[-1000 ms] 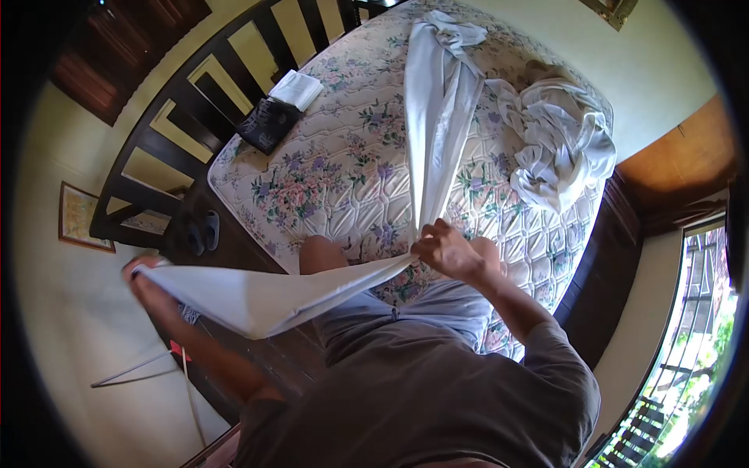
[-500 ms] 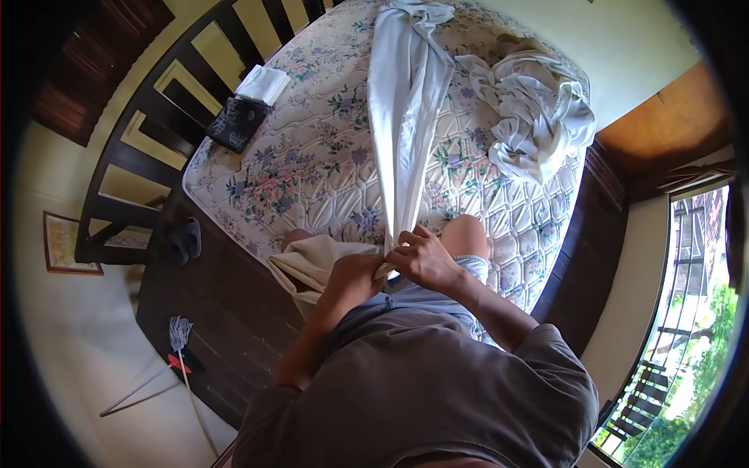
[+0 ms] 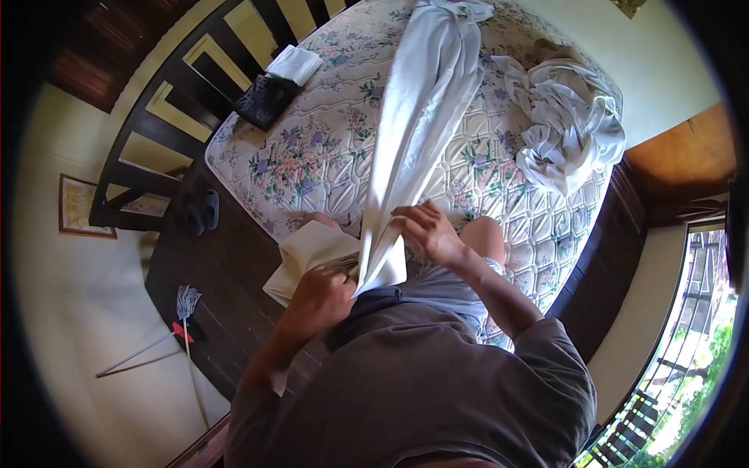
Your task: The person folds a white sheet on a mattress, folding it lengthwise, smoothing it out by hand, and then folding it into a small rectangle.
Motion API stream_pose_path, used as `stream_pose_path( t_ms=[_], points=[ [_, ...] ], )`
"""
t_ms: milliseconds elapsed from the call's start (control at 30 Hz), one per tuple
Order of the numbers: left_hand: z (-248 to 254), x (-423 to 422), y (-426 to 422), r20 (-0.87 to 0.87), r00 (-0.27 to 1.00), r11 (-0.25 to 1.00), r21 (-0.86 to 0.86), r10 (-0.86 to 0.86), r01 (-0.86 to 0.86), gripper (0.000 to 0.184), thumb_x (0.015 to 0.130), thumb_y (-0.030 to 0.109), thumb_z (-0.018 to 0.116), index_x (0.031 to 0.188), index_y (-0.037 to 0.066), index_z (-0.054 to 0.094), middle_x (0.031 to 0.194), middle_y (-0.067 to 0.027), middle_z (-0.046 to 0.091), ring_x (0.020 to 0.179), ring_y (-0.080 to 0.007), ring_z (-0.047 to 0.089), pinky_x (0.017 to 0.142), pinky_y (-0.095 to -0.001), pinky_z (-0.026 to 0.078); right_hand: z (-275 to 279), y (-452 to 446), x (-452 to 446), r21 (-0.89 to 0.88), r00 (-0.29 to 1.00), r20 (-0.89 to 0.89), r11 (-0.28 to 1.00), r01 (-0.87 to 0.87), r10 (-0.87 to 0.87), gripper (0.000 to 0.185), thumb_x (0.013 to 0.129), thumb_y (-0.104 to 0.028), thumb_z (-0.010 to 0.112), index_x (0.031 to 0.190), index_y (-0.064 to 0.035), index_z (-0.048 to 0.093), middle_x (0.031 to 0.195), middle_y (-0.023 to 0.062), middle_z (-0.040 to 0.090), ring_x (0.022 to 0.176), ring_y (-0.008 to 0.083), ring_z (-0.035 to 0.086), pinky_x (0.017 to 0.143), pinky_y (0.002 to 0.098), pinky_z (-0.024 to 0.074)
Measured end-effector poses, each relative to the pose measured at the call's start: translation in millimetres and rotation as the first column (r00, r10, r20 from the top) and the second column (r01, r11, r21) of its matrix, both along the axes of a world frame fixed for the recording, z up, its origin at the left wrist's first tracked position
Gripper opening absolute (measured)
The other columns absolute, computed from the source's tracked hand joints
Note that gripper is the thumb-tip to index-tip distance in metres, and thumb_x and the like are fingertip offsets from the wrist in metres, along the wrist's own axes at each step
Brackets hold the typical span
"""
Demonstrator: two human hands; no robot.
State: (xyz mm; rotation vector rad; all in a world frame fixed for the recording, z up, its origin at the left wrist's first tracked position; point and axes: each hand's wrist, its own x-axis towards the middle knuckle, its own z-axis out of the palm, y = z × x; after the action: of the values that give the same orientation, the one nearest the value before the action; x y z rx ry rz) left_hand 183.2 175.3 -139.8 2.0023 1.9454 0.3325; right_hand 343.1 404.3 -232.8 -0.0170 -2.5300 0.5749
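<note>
A long white cloth, gathered lengthwise, runs down the mattress to my lap. My left hand is closed around its near end, beside my left thigh. With fingers bent, my right hand pinches the cloth's right edge a little farther up. A cream-coloured part of the cloth hangs folded over my left leg. Whether it is one piece with the white length is hard to tell. The fingertips of my left hand are partly hidden.
A crumpled white cloth lies at the mattress's right side. On the left are a black bag-like item and folded white cloth, near the dark wooden headboard. Slippers and a mop are on the left.
My hands have moved apart: the left down and leftward, the right slightly up and rightward. The cloth's near end is spread wider between them. The camera view has shifted.
</note>
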Motion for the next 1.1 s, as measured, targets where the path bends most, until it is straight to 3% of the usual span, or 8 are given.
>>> stream_pose_path(
  t_ms=[367, 467, 600, 700, 867, 933, 1000, 1100],
  points=[
    [-7.2, 8.5, -26.3, 0.017, 0.997, 0.995, 0.056, 0.078, -0.079, 0.016, 0.073, 0.018, 0.073, 0.075, 0.003, 0.065, 0.069, -0.013, 0.063, 0.068, -0.034, 0.065, 0.067, -0.0458, 0.052, -91.3, 71.2, -2.5, -0.038, 0.977, 0.128, 0.983, 0.179, -0.172, 0.024, 0.076, -0.008, 0.077, 0.098, -0.0142, 0.071, 0.106, 0.0012, 0.065, 0.095, 0.016, 0.066, 0.084, 0.0348, 0.0493],
    [-6.1, 10.3, -30.0, 0.011, 0.995, 0.995, 0.042, 0.095, -0.095, 0.016, 0.072, 0.017, 0.072, 0.077, 0.003, 0.066, 0.069, -0.0136, 0.062, 0.068, -0.0342, 0.065, 0.066, -0.0459, 0.052, -103.4, 92.6, -4.5, -0.03, 0.96, 0.11, 0.965, 0.262, -0.258, 0.027, 0.073, -0.005, 0.076, 0.098, -0.0106, 0.071, 0.104, 0.0041, 0.066, 0.089, 0.0239, 0.066, 0.08, 0.0392, 0.052],
    [-5.4, 10.9, -33.8, 0.013, 0.995, 0.995, 0.01, 0.103, -0.103, 0.019, 0.069, 0.016, 0.073, 0.081, 0.003, 0.066, 0.07, -0.0154, 0.062, 0.07, -0.0355, 0.064, 0.065, -0.0467, 0.051, -123.3, 126.7, -13.2, 0.037, 0.936, 0.066, 0.938, 0.344, -0.346, 0.027, 0.072, 0.0, 0.073, 0.097, -0.0104, 0.074, 0.112, 0.0079, 0.064, 0.096, 0.0276, 0.064, 0.086, 0.0412, 0.0533],
    [-2.4, 12.1, -33.6, 0.008, 0.995, 0.995, 0.021, 0.097, -0.097, 0.017, 0.07, 0.016, 0.073, 0.078, 0.004, 0.065, 0.068, -0.0144, 0.062, 0.068, -0.0345, 0.064, 0.062, -0.0457, 0.051, -126.2, 145.5, -18.7, 0.05, 0.909, 0.131, 0.918, 0.393, -0.396, 0.031, 0.071, 0.004, 0.067, 0.094, -0.0148, 0.077, 0.133, 0.011, 0.056, 0.108, 0.0296, 0.059, 0.094, 0.0418, 0.052],
    [4.1, 13.4, -36.3, -0.012, 0.996, 0.996, 0.024, 0.084, -0.084, 0.013, 0.072, 0.015, 0.07, 0.079, 0.005, 0.064, 0.067, -0.0111, 0.061, 0.064, -0.0315, 0.063, 0.06, -0.0435, 0.05, -157.6, 194.0, -37.8, 0.105, 0.899, 0.212, 0.923, 0.369, -0.383, 0.029, 0.071, 0.0, 0.062, 0.091, -0.0139, 0.078, 0.151, 0.0078, 0.047, 0.108, 0.0274, 0.058, 0.087, 0.0412, 0.0543],
    [2.5, 14.8, -39.1, -0.014, 0.997, 0.996, 0.041, 0.075, -0.074, 0.008, 0.074, 0.012, 0.065, 0.079, 0.006, 0.063, 0.065, -0.0091, 0.06, 0.062, -0.0293, 0.063, 0.06, -0.0422, 0.05, -172.3, 214.4, -47.9, 0.049, 0.863, 0.341, 0.923, 0.381, -0.374, 0.026, 0.08, -0.003, 0.055, 0.093, -0.0079, 0.077, 0.151, 0.0063, 0.047, 0.107, 0.0288, 0.059, 0.089, 0.0422, 0.054],
    [0.7, 15.6, -42.3, -0.011, 0.996, 0.996, 0.031, 0.083, -0.083, 0.008, 0.074, 0.012, 0.065, 0.079, 0.005, 0.063, 0.064, -0.0094, 0.06, 0.062, -0.0298, 0.063, 0.06, -0.0424, 0.05, -164.3, 232.6, -51.5, 0.125, 0.866, 0.423, 0.964, 0.236, -0.267, 0.032, 0.088, -0.004, 0.047, 0.099, -0.0069, 0.077, 0.146, 0.01, 0.052, 0.107, 0.0309, 0.06, 0.094, 0.0429, 0.0521],
    [1.5, 16.3, -46.5, -0.002, 0.995, 0.995, 0.008, 0.097, -0.097, 0.01, 0.074, 0.013, 0.067, 0.08, 0.005, 0.063, 0.065, -0.0097, 0.06, 0.062, -0.0306, 0.063, 0.06, -0.0424, 0.05, -189.6, 270.6, -59.1, 0.218, 0.895, 0.343, 0.951, 0.22, -0.285, 0.017, 0.08, -0.001, 0.056, 0.086, -0.0024, 0.073, 0.134, 0.0084, 0.063, 0.104, 0.0304, 0.064, 0.088, 0.0419, 0.0552]
  ],
)
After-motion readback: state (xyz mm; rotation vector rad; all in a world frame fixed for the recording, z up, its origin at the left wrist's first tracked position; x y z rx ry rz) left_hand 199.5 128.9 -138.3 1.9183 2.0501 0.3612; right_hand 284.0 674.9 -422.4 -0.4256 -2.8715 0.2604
